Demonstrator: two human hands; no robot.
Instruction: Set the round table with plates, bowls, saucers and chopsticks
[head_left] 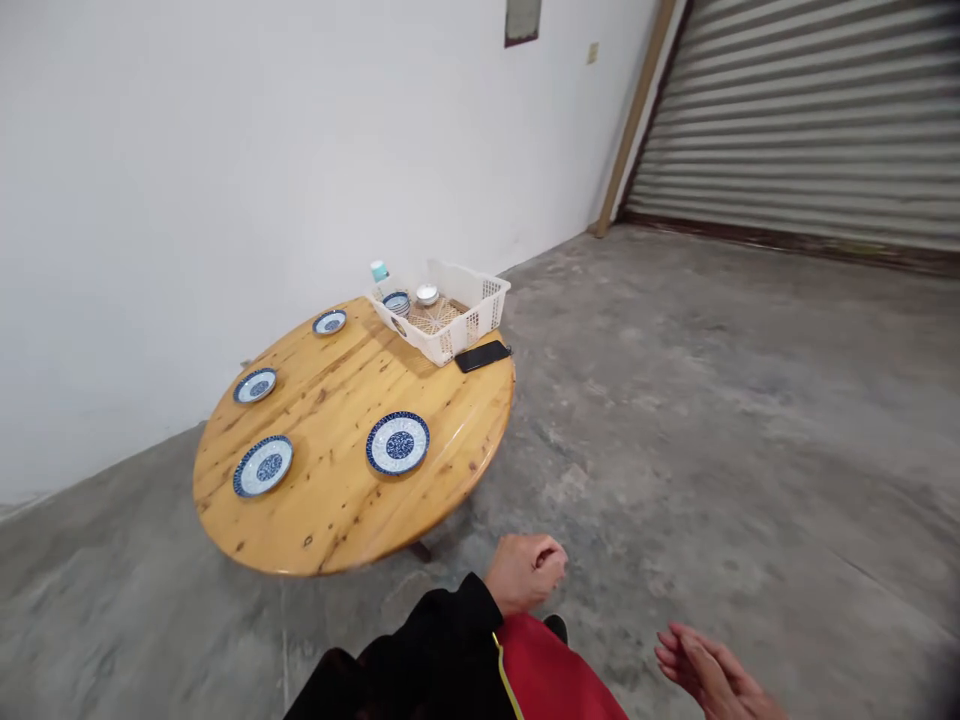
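My left hand (527, 572) hangs in front of the table's near right side, its fingers curled into a loose fist with nothing seen in it. Lower right, over the floor, my right hand (716, 672) has its fingers loosely stretched out and holds nothing. Neither hand touches the round wooden table (322, 540). Blue-and-white plates lie spread on it: one plate (397, 443) nearest my hands, another (262, 466) at the front left, a third (255, 386) at the left, and one more (329, 322) toward the back.
A white plastic basket (486, 312) at the table's far edge holds stacked blue-rimmed bowls (396, 304), white dishes (427, 295) and a woven mat (435, 318). A black phone (482, 356) lies beside it. Behind the basket shows a turquoise-and-white object (379, 270). A white wall borders the table.
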